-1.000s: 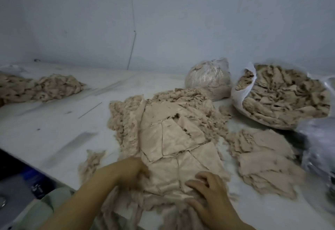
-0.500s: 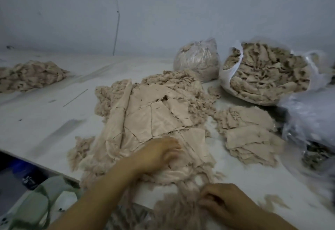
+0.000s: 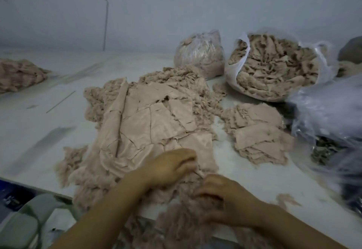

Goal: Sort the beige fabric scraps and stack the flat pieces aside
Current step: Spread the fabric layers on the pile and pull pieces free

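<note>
A big heap of beige fabric scraps (image 3: pixel 148 123) lies in the middle of the white table (image 3: pixel 39 127), flat pieces on top and frayed bits round the edge. To its right sits a stack of flat pieces (image 3: pixel 258 133). My left hand (image 3: pixel 170 165) lies on the heap's near edge, its fingers curled round a thin strip of a scrap. Just right of it, my right hand (image 3: pixel 221 199) grips frayed scraps at the table's front edge. The two hands almost touch.
An open white bag (image 3: pixel 235 68) full of scraps and a tied clear bag (image 3: pixel 199 54) stand at the back right. More plastic bags (image 3: pixel 329 115) crowd the right side. Another scrap pile (image 3: pixel 17 74) lies far left. The table's front edge runs bottom left.
My left hand has slid right along the heap's near edge and taken hold of a scrap. My right hand stays low on the frayed scraps, now close to the left.
</note>
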`<act>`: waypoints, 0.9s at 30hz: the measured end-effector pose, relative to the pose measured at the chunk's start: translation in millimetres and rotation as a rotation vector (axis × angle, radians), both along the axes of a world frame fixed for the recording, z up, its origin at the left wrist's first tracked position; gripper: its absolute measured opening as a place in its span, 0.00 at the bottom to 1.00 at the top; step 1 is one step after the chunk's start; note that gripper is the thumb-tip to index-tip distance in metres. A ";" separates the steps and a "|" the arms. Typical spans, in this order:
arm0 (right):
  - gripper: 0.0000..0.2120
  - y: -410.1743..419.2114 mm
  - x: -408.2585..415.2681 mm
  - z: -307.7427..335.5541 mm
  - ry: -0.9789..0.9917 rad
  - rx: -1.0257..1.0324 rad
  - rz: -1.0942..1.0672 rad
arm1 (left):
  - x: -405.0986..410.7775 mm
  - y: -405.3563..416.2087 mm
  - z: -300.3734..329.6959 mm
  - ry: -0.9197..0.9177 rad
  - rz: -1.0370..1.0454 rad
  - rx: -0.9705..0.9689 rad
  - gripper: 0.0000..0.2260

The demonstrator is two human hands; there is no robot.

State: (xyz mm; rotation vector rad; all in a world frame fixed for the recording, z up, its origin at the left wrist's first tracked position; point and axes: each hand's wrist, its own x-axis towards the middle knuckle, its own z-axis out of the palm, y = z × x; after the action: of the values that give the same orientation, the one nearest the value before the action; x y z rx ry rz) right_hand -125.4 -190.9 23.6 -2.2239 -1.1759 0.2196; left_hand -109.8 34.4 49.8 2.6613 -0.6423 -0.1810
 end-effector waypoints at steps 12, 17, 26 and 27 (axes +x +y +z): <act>0.26 -31.7 15.2 -9.7 0.279 0.263 -0.110 | 0.6 9.8 -20.7 -0.224 0.115 -0.225 0.11; 0.29 -20.9 17.9 0.4 0.312 0.182 -0.275 | -36.3 -12.7 -27.3 0.067 -0.137 -0.246 0.09; 0.25 -3.9 35.5 20.9 0.387 0.178 -0.282 | 3.7 -12.8 4.8 -0.296 0.303 -0.619 0.08; 0.23 2.8 34.4 19.5 0.288 0.104 -0.249 | 11.5 -14.5 4.6 -0.299 0.290 -0.459 0.10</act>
State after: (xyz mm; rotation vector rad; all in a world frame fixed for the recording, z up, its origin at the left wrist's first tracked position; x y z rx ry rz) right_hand -91.0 -188.1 43.1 -2.1362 -0.7337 0.3542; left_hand -98.3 19.9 54.4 2.3078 -0.3239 0.4045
